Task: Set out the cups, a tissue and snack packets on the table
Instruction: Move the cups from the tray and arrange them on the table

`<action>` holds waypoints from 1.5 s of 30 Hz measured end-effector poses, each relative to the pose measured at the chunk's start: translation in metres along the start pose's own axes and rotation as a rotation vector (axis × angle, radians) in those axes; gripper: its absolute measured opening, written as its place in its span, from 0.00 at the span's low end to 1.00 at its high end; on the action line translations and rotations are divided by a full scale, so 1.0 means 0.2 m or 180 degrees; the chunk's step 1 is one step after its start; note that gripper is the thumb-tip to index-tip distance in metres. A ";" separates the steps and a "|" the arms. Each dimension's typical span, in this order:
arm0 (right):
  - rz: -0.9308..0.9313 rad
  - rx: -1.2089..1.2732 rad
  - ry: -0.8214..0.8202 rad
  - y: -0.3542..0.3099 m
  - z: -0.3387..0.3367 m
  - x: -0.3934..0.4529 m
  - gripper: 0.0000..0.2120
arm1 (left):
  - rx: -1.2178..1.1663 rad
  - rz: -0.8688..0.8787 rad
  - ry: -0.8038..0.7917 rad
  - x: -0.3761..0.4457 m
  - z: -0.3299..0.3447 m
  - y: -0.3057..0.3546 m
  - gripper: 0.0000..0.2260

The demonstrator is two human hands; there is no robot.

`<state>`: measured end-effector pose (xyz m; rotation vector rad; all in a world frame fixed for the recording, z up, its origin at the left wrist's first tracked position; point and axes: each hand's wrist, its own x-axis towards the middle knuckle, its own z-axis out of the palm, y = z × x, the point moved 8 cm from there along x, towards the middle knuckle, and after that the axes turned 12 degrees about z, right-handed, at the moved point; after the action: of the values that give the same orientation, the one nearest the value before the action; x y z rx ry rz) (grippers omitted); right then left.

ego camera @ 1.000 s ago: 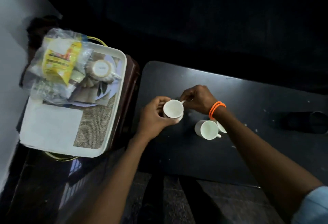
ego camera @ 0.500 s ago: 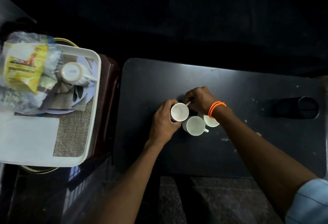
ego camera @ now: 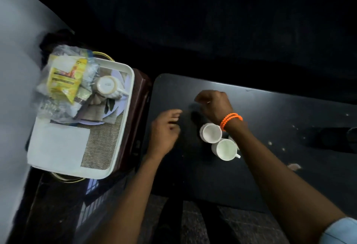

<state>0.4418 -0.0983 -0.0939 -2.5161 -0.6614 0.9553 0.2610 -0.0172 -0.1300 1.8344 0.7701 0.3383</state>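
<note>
Three white ceramic cups (ego camera: 210, 133) were counted mid-surface on the black table (ego camera: 270, 112); the cup gripped earlier had been released, left hand (ego camera: 165, 128) and right hand (ego camera: 213, 104) loosely curled, empty.

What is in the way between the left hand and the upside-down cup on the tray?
Nothing visible. The left hand hangs empty over the black table; the upside-down cup sits on the white tray to its left, with only the tray's low rim between. The snack packets lie beyond the cup.

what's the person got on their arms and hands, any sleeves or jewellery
Both forearms are bare. The right wrist wears a bright orange beaded bracelet, looped in two strands. A light blue sleeve shows high on the right arm. The left hand wears nothing visible.
</note>
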 end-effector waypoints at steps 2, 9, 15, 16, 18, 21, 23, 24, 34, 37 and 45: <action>-0.0219 0.0251 -0.0082 -0.21 0.12 0.00 0.12 | -0.0188 -0.0199 0.1041 0.06 -0.31 -0.02 0.21; -0.0172 0.1513 -0.0653 -0.79 0.50 0.01 0.18 | 0.0757 -0.0645 0.2534 0.16 -0.99 -0.03 0.19; 0.0254 0.1713 -0.0424 -0.90 0.58 0.02 0.19 | -0.1018 -0.1819 0.1706 0.29 -0.98 -0.19 0.23; 0.0322 0.1859 -0.0436 -0.89 0.58 0.01 0.20 | -0.1305 -0.1909 0.1777 0.29 -0.98 -0.18 0.21; 0.0412 0.2133 -0.0475 -0.85 0.58 -0.01 0.18 | -0.1701 -0.1984 0.1815 0.28 -0.98 -0.18 0.19; 0.0607 0.2701 -0.0617 -0.76 0.56 -0.04 0.08 | -0.2043 -0.1736 0.1743 0.26 -0.94 -0.12 0.21; 0.0619 0.3108 -0.0963 -0.71 0.52 -0.05 0.05 | -0.2373 -0.1471 0.1490 0.26 -0.89 -0.07 0.15; 0.0571 0.3231 -0.1103 -0.67 0.49 -0.06 0.06 | -0.2568 -0.1363 0.1290 0.26 -0.85 -0.05 0.13; 0.0824 0.2883 -0.0744 0.02 0.05 -0.09 0.12 | -0.1877 -0.0714 -0.0598 0.34 -0.15 0.21 0.28; 0.0877 0.2551 -0.0363 0.27 -0.08 -0.08 0.06 | -0.1340 -0.0375 -0.1198 0.39 0.10 0.29 0.32; 0.0800 0.0241 0.0245 0.66 -0.20 -0.12 0.03 | -0.0389 0.0151 -0.2150 0.40 0.62 0.30 0.32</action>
<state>0.4929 -0.2272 -0.1184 -2.5946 -0.2845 0.9406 0.4124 -0.0691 -0.1349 1.6957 0.2300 -0.2030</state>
